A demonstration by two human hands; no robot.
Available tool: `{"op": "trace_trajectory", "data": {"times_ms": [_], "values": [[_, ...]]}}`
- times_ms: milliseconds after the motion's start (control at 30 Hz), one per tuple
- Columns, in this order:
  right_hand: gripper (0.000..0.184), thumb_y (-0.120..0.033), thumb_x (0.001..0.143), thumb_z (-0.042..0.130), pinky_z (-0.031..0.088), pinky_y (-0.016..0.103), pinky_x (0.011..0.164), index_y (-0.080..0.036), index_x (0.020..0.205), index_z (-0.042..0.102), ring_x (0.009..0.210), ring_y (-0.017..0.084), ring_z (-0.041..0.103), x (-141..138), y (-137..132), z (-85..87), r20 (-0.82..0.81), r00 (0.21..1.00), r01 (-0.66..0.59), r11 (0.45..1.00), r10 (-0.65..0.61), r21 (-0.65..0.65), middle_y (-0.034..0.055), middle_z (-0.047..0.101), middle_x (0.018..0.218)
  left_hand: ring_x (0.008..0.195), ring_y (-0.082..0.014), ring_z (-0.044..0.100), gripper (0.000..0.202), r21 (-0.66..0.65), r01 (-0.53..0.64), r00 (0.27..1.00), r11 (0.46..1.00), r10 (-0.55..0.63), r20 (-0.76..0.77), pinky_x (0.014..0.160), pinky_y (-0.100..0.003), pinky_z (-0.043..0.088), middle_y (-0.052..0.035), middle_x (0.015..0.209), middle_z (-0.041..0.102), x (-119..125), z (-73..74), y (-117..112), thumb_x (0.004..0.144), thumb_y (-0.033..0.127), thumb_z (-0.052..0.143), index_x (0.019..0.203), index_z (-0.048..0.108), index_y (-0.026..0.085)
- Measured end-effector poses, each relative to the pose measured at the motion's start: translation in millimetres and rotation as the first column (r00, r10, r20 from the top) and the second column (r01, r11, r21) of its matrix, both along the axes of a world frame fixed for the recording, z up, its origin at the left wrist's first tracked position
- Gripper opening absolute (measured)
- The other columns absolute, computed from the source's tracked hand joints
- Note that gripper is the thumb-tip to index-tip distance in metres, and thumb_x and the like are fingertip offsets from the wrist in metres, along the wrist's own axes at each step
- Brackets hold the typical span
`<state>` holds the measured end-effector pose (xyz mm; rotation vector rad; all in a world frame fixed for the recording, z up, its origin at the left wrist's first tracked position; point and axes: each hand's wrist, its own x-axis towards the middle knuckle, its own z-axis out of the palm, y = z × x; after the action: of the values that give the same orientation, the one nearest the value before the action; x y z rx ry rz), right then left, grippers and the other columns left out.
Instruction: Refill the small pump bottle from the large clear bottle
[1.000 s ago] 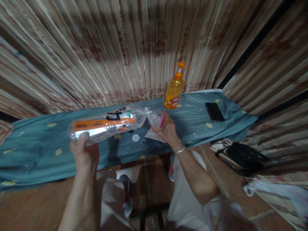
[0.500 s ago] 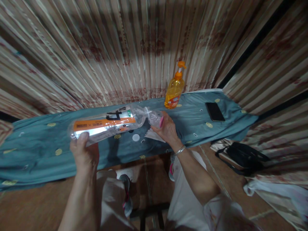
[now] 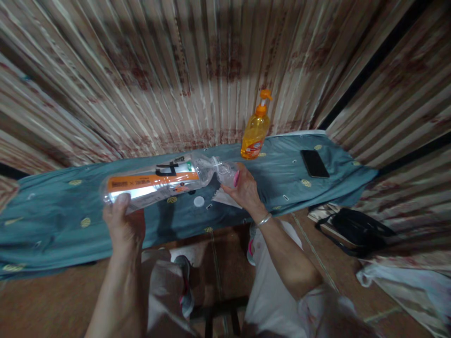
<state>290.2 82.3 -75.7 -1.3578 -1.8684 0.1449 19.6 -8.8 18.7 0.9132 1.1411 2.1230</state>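
Note:
My left hand [image 3: 123, 223] is closed around the base end of a large clear plastic bottle [image 3: 151, 183] with an orange and silver label. The bottle lies almost level above the cloth, its neck pointing right. At its mouth is a small clear plastic container [image 3: 225, 172] with a pink part at its right end; my right hand [image 3: 247, 190] grips it. Whether the two mouths touch or one sits inside the other, I cannot tell. Below them a round white cap [image 3: 199, 201] rests on the cloth, and a pale piece of paper [image 3: 227, 198] lies partly under my right hand.
A teal patterned cloth [image 3: 282, 164] covers the long narrow table. An orange pump bottle [image 3: 254, 136] stands at the back, and a black phone [image 3: 314, 164] lies to the right. Pleated curtains [image 3: 211, 70] hang close behind. On the floor at right sits a black bag [image 3: 359, 227].

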Motion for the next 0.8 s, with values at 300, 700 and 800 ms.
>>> {"op": "trace_trajectory", "data": {"times_ms": [300, 700, 800], "values": [[0.079, -0.043, 0.080, 0.087, 0.062, 0.053, 0.098, -0.013, 0.140, 0.045, 0.114, 0.037, 0.072, -0.6, -0.2, -0.9, -0.009, 1.000, 0.011, 0.999, -0.010, 0.046, 0.0211, 0.072, 0.124, 0.112, -0.0257, 0.071, 0.064, 0.017, -0.011, 1.000, 1.000, 0.012, -0.018, 0.102, -0.037, 0.054, -0.0027, 0.108, 0.077, -0.4, -1.6, 1.2, 0.056, 0.044, 0.092, 0.113, 0.073, 0.025], [0.079, -0.044, 0.081, 0.087, 0.060, 0.054, 0.101, -0.013, 0.140, 0.046, 0.117, 0.037, 0.071, 0.4, 0.0, -2.4, -0.028, 1.000, 0.004, 0.999, -0.003, 0.044, 0.0217, 0.071, 0.126, 0.110, -0.0253, 0.072, 0.056, 0.001, -0.004, 1.000, 1.000, 0.004, -0.020, 0.102, -0.038, 0.055, -0.0026, 0.105, 0.077, 0.0, -1.7, 0.2, 0.058, 0.042, 0.090, 0.109, 0.074, 0.025], [0.076, -0.046, 0.083, 0.084, 0.060, 0.054, 0.102, -0.014, 0.140, 0.046, 0.118, 0.037, 0.071, -0.3, -0.1, -2.4, -0.033, 0.999, 0.001, 0.999, 0.001, 0.043, 0.0216, 0.070, 0.127, 0.111, -0.0259, 0.071, 0.054, -0.002, -0.014, 1.000, 1.000, 0.014, -0.012, 0.104, -0.039, 0.054, -0.0025, 0.103, 0.077, -0.9, -2.5, 0.5, 0.057, 0.042, 0.091, 0.106, 0.075, 0.024]]}}
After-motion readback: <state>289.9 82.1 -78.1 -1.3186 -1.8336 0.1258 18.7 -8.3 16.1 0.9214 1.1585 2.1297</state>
